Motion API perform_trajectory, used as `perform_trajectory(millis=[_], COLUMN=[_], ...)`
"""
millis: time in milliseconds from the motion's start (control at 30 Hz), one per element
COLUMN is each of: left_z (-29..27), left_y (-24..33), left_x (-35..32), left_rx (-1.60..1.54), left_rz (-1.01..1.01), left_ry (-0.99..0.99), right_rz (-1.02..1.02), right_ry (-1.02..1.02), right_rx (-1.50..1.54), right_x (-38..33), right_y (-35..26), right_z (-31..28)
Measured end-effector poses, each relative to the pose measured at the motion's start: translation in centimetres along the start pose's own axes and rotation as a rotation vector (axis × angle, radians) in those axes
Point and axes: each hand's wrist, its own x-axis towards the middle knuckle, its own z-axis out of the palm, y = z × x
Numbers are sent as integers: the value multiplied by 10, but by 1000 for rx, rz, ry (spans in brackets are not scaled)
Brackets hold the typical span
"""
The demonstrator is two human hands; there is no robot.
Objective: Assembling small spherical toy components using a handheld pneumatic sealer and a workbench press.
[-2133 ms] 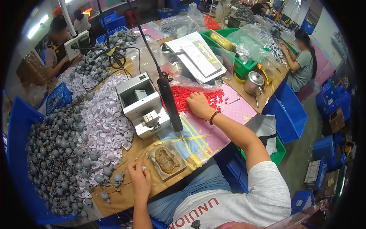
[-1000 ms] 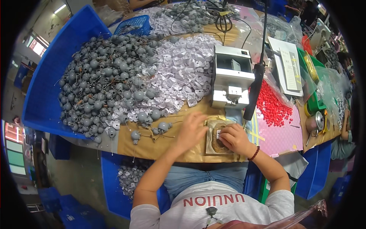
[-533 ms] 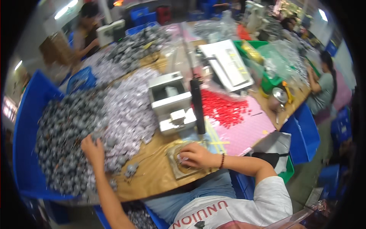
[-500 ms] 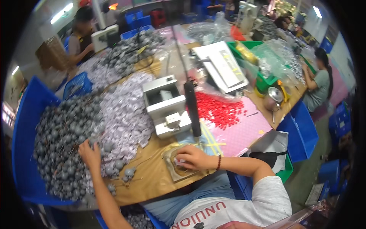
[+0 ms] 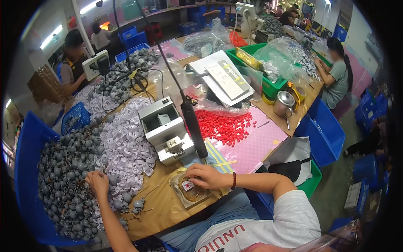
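My left hand (image 5: 98, 183) is at the right edge of a heap of round grey plastic parts (image 5: 67, 168) with thin wires, where it meets the white pieces. Its fingers are curled inward; what they grip is too small to make out. In front of me lies a square block (image 5: 181, 198) with a round, brownish fixture (image 5: 194, 194) in its middle. Over it, my right hand (image 5: 206, 177) pinches with thumb and fingertips at a small white plastic piece (image 5: 187, 185) with a red centre. Several grey parts (image 5: 137, 204) with wires lie loose between the hands.
Beyond the block stand a grey machine (image 5: 166, 130) and a dark hanging tool (image 5: 194, 128). White pieces (image 5: 126, 147) and red pieces (image 5: 222, 126) lie in heaps. A metal cup (image 5: 284, 104), a green crate (image 5: 275, 86) and papers (image 5: 226, 77) are farther back; two co-workers sit beyond.
The head view has shifted. My left hand's fingers, spread before, are now curled in at the heap. My right hand has drawn back slightly, baring more of the white piece with the red centre.
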Motion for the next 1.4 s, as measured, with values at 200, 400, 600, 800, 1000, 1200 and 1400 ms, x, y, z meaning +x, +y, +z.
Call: perform_trajectory(millis=[200, 400, 600, 800, 1000, 1200, 1400], left_z=[-43, -127, -117, -85, -75, -70, -75], left_y=[45, 182, 253, 235, 239, 245, 242], left_x=[1, -62, -147, -201, -230, -230, -223], left_rx=[-608, -1073, -1491, -1798, -1081, -886, -855], left_rz=[-19, 79, -73, -519, 128, 355, 394], left_ry=[-35, -276, -862, -1221, -531, -425, -464], right_rz=[55, -235, 34, 447, -143, -270, -275], right_ry=[27, 181, -179, -380, -359, -415, -469], right_rx=[25, -72, 377, 287, -397, -468, -446], right_x=[0, 53, 53, 20, 19, 21, 19], right_y=[-6, -54, -74, -44, -16, -8, -9], right_z=[-14, -35, -22, -27, -3, -1, -7])
